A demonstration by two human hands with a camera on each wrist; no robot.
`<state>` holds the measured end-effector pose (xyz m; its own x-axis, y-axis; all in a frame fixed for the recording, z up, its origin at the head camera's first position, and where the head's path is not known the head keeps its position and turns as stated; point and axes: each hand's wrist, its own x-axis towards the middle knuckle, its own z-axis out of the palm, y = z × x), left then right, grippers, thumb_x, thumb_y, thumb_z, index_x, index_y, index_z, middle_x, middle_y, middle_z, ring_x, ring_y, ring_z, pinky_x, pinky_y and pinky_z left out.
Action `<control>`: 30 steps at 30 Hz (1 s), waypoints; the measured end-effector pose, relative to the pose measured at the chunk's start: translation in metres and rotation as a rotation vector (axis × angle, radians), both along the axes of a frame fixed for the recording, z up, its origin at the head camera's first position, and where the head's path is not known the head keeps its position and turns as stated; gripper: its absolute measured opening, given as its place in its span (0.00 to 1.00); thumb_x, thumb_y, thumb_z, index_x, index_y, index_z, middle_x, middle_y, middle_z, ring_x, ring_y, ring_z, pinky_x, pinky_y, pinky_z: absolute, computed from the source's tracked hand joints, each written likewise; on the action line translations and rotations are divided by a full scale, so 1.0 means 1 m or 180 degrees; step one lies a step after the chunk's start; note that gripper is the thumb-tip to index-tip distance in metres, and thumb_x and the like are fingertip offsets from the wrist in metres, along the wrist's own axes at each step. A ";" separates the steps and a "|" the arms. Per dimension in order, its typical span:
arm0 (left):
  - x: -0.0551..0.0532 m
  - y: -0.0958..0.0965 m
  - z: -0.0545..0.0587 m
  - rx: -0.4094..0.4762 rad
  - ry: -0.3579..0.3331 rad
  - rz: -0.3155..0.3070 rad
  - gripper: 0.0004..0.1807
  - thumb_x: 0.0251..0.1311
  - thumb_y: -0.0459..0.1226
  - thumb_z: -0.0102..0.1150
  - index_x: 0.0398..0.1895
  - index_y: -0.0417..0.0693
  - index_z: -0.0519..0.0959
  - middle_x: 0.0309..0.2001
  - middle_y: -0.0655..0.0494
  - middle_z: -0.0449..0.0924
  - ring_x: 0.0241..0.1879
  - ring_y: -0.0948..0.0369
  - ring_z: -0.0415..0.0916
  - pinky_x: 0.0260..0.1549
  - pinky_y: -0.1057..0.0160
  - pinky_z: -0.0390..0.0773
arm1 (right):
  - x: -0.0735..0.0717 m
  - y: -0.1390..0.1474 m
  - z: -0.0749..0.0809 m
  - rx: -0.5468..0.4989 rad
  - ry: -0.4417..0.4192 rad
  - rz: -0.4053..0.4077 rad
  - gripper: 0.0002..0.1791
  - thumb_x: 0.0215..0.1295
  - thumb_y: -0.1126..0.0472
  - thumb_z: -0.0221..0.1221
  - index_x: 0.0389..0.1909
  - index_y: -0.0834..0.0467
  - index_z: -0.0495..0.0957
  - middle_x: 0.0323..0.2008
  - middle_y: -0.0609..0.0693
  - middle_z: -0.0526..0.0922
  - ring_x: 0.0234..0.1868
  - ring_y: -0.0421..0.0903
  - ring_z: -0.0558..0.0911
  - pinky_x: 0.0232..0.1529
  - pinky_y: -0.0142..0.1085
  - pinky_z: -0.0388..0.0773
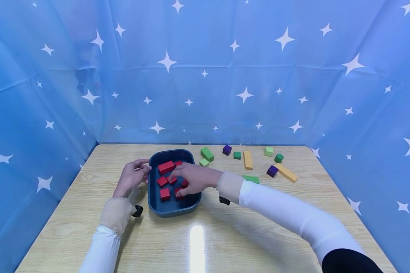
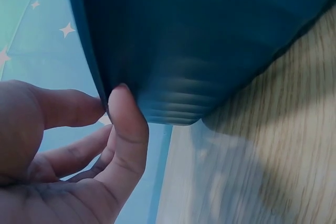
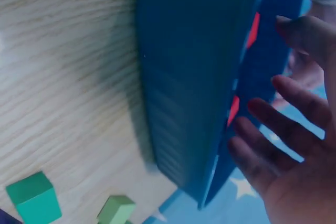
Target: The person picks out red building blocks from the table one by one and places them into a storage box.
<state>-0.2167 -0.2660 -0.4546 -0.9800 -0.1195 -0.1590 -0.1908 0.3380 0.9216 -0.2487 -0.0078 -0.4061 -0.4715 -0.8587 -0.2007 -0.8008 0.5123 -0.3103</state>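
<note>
A dark blue plastic tray (image 1: 172, 213) stands on the table with several red blocks (image 1: 166, 167) lying loose inside. At its left side, my left hand (image 1: 131, 177) pinches the rim between thumb and finger; the left wrist view shows the finger (image 2: 128, 124) against the tray's outer wall (image 2: 173, 66). My right hand (image 1: 197, 177) reaches over the tray's right edge, above the red blocks. In the right wrist view its fingers (image 3: 278, 124) are spread and loosely bent over the opening, with nothing visible between them. The right hand hides part of the red blocks in the head view.
Right of the tray lie light green blocks (image 1: 207, 154), purple cubes (image 1: 227, 150), a dark green cube (image 1: 237, 155), a green cylinder (image 1: 278, 158) and orange planks (image 1: 248, 160). A green block (image 1: 251, 179) is partly behind the right forearm. Blue starry curtains (image 1: 205, 87) surround the wooden table (image 1: 157, 246).
</note>
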 end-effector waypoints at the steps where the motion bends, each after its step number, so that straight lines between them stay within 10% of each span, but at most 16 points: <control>1: 0.000 0.000 0.000 0.0004 -0.0004 -0.0009 0.24 0.77 0.37 0.50 0.71 0.40 0.70 0.50 0.42 0.76 0.29 0.60 0.80 0.35 0.60 0.87 | 0.000 0.003 0.002 -0.0047 -0.0004 -0.0043 0.30 0.68 0.43 0.65 0.68 0.47 0.75 0.68 0.47 0.75 0.69 0.47 0.71 0.71 0.43 0.73; 19: 0.006 -0.001 0.007 -0.0421 -0.0033 -0.0148 0.39 0.74 0.61 0.48 0.77 0.45 0.64 0.62 0.38 0.75 0.45 0.51 0.85 0.50 0.54 0.86 | 0.005 0.099 0.016 -0.0643 0.0296 -0.0813 0.39 0.66 0.33 0.61 0.75 0.41 0.67 0.79 0.49 0.61 0.80 0.54 0.60 0.76 0.58 0.64; 24: 0.022 -0.011 0.010 -0.0766 0.0085 -0.0132 0.49 0.69 0.69 0.46 0.81 0.46 0.57 0.73 0.36 0.65 0.71 0.40 0.67 0.65 0.40 0.74 | 0.008 0.123 0.019 -0.0747 0.0485 -0.0944 0.40 0.66 0.33 0.62 0.76 0.40 0.65 0.79 0.50 0.60 0.80 0.58 0.59 0.75 0.62 0.63; 30: 0.035 -0.021 0.009 -0.1176 0.0318 -0.0133 0.52 0.69 0.68 0.48 0.82 0.43 0.51 0.78 0.31 0.52 0.74 0.33 0.57 0.70 0.32 0.63 | 0.012 0.156 0.023 -0.0788 0.0564 -0.1206 0.42 0.66 0.32 0.61 0.78 0.41 0.64 0.80 0.52 0.57 0.80 0.61 0.57 0.73 0.66 0.62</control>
